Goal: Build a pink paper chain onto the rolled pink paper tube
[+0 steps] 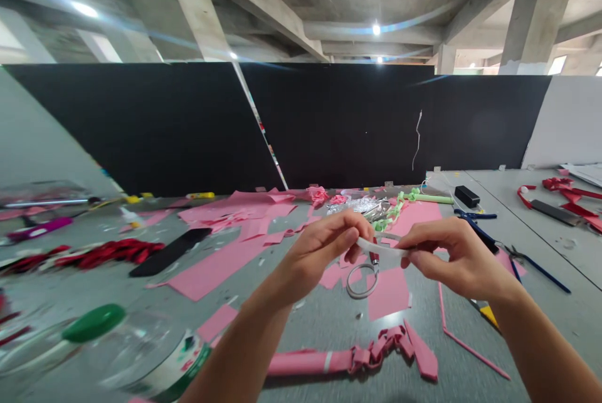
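Left hand (308, 259), right hand (459, 260): both pinched closed on our white strip (383, 249)!
Looks light, bendy; we'd pinch either side gently.

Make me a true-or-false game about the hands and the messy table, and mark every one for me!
1. The left hand and the right hand both hold a white strip. True.
2. The bottle cap is blue. False: the bottle cap is green.
3. The pink roll in front has a white band across it. True.
4. The left hand holds pliers. False: blue-handled pliers lie on the table, on the right.
5. Pink paper is spread on the table. True.
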The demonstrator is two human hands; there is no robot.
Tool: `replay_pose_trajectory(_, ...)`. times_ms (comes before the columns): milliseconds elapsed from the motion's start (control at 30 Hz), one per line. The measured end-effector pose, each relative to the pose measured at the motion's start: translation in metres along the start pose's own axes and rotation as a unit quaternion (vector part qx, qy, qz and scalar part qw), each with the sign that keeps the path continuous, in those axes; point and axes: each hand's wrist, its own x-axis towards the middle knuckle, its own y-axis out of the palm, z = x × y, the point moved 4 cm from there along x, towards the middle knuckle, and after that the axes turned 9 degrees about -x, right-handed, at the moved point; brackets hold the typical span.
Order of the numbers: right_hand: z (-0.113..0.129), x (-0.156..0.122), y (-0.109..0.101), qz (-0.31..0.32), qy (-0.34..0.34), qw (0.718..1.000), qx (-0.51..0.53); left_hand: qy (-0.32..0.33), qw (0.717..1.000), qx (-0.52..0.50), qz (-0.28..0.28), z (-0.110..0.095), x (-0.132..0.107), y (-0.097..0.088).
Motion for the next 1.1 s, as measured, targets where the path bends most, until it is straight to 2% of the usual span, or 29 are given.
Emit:
replay_pose_trajectory(133,-0.005,0.001,0.003,-0.029,0.018,0.999,-0.019,0.03,0.985,0.166,-0.04,-0.02,-0.005,0.015)
replay_pose_trajectory(200,-0.005,0.001,0.007,-0.027,0.017,0.999,-0.02,0.055,0.975,0.21,-0.044,-0.029,-0.007,0.021)
replay_pose_trajectory(300,-0.002,0.001,0.011,-0.009,0.013,1.0,-0.012,0.052,0.982,0.176,-0.046,-0.027,-0.007,0.017)
replay_pose_trajectory(400,0.001,0.001,0.009,0.007,0.015,1.0,0.011,0.024,0.997,0.061,-0.028,-0.01,-0.003,0.006)
replay_pose_trajectory(533,0.004,0.001,0.004,0.009,0.014,1.0,0.018,0.01,0.999,-0.052,-0.012,0.006,0.001,-0.002)
replay_pose_trajectory(633,0.003,0.002,0.003,-0.003,0.016,1.0,-0.002,0.014,1.0,-0.005,-0.026,0.002,0.0,0.001)
replay_pose_trajectory(800,0.004,0.002,0.008,-0.022,-0.002,0.999,-0.034,0.029,0.992,0.117,-0.048,-0.017,-0.007,0.009)
replay_pose_trajectory(900,0.004,0.002,0.011,-0.011,-0.001,1.0,-0.027,0.037,0.989,0.138,-0.044,-0.021,-0.007,0.013)
replay_pose_trajectory(1100,-0.003,0.003,0.013,-0.008,0.016,1.0,-0.018,0.03,0.992,0.121,-0.033,-0.014,-0.003,0.01)
